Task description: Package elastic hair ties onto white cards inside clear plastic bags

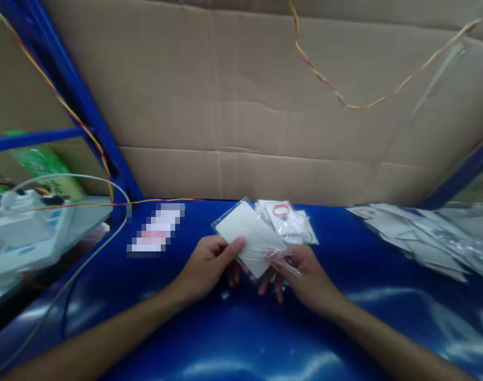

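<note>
At centre frame, the left hand (207, 264) and the right hand (305, 278) both grip a white card in a clear plastic sleeve (251, 238) — thumb on top, fingers beneath — held tilted just above the blue table (233, 338). Just behind it, small clear packets (289, 219) lie on the table. At right, a spread of flat sleeved cards (428, 238) — well apart from the hands.
</note>
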